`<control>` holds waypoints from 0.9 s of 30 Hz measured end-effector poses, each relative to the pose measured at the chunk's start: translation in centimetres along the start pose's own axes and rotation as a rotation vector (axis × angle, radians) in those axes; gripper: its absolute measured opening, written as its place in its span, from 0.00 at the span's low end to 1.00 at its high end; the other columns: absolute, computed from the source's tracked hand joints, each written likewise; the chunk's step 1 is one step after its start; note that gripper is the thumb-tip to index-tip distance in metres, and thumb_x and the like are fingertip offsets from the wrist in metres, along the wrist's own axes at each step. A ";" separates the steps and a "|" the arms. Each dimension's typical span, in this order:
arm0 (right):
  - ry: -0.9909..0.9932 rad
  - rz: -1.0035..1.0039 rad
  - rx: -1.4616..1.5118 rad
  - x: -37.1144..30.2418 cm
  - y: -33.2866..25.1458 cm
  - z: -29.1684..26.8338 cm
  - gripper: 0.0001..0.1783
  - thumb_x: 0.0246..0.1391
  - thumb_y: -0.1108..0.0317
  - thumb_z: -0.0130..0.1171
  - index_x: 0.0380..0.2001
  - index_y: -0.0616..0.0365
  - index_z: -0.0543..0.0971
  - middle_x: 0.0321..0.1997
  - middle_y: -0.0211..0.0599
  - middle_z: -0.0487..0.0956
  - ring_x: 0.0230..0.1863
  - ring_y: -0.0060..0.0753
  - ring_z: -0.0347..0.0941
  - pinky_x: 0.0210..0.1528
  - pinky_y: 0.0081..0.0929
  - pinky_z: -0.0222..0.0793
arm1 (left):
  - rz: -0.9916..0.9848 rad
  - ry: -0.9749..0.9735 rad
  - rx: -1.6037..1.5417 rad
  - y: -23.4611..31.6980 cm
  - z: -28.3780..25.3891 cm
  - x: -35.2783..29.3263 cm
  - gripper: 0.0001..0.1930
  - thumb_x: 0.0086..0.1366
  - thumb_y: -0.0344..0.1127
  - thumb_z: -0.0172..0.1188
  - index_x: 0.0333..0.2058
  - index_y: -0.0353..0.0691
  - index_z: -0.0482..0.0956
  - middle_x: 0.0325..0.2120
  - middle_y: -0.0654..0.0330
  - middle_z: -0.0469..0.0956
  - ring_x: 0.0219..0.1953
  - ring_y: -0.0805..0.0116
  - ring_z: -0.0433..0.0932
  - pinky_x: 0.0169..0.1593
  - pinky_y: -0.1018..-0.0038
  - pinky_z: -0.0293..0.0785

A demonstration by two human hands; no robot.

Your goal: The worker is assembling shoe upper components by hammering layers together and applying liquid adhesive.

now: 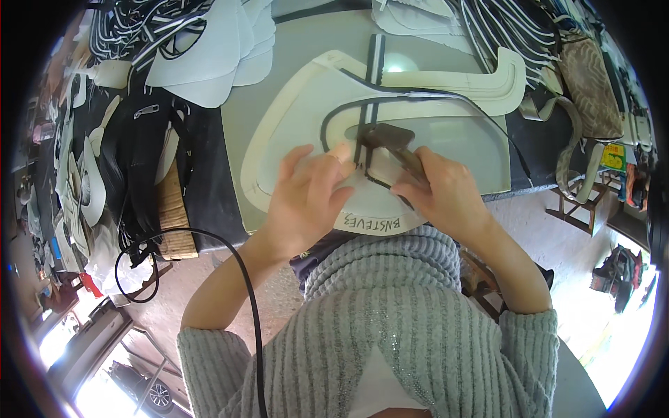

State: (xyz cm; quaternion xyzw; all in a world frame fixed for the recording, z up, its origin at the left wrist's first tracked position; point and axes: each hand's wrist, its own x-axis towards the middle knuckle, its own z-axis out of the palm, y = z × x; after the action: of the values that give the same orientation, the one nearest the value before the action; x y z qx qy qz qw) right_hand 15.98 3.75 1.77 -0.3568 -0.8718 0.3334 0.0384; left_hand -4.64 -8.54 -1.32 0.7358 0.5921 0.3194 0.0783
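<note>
My right hand (446, 188) is wrapped round the handle of a hammer (394, 136), whose broad dark head lies over the strips in front of me. Left of it, my left hand (306, 195) is bent with the thumb apart from the fingers, and its fingertips touch down beside the strips. A black-and-white striped strip (375, 59) runs away from me under the hammer head. Beneath both hands lies a large pale curved template (268, 143) with hand lettering on its near edge. A thin dark trim strip (341, 106) curves across it.
Stacks of white shaped pieces (209, 59) and bundles of striped strips (488, 28) lie along the far side. A black bag (136, 160) is at the left, a patterned brown case (589, 83) at the right. A black cable (247, 292) hangs over my left arm.
</note>
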 end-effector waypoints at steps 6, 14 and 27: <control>0.006 0.029 0.023 0.0 0.0 0.2 0.22 0.51 0.59 0.67 0.30 0.62 0.67 0.22 0.50 0.76 0.27 0.58 0.74 0.29 0.46 0.68 | -0.179 0.020 -0.241 -0.9 0.5 0.0 0.33 0.52 0.25 0.67 0.57 0.34 0.63 0.34 0.59 0.83 0.44 0.60 0.76 0.59 0.60 0.61; 0.008 -0.015 0.032 0.0 0.2 0.1 0.19 0.54 0.60 0.65 0.30 0.62 0.67 0.23 0.49 0.76 0.26 0.57 0.74 0.28 0.45 0.68 | 0.115 -0.004 -0.061 -1.0 0.0 -1.0 0.23 0.55 0.22 0.64 0.50 0.32 0.70 0.36 0.59 0.80 0.40 0.61 0.78 0.53 0.59 0.71; -0.054 -0.084 -0.313 -2.0 -3.2 -0.5 0.16 0.61 0.59 0.56 0.28 0.62 0.70 0.24 0.41 0.74 0.23 0.44 0.76 0.24 0.36 0.72 | 0.010 0.002 -0.153 -1.1 0.2 -1.1 0.16 0.55 0.25 0.64 0.44 0.32 0.75 0.37 0.56 0.81 0.42 0.53 0.79 0.54 0.58 0.72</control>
State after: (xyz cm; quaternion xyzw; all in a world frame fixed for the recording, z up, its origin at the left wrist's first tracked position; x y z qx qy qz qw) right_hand 15.66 1.04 4.45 -0.3124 -0.9281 0.2008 -0.0272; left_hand -5.58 -9.15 -2.42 0.7303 0.5623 0.3647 0.1319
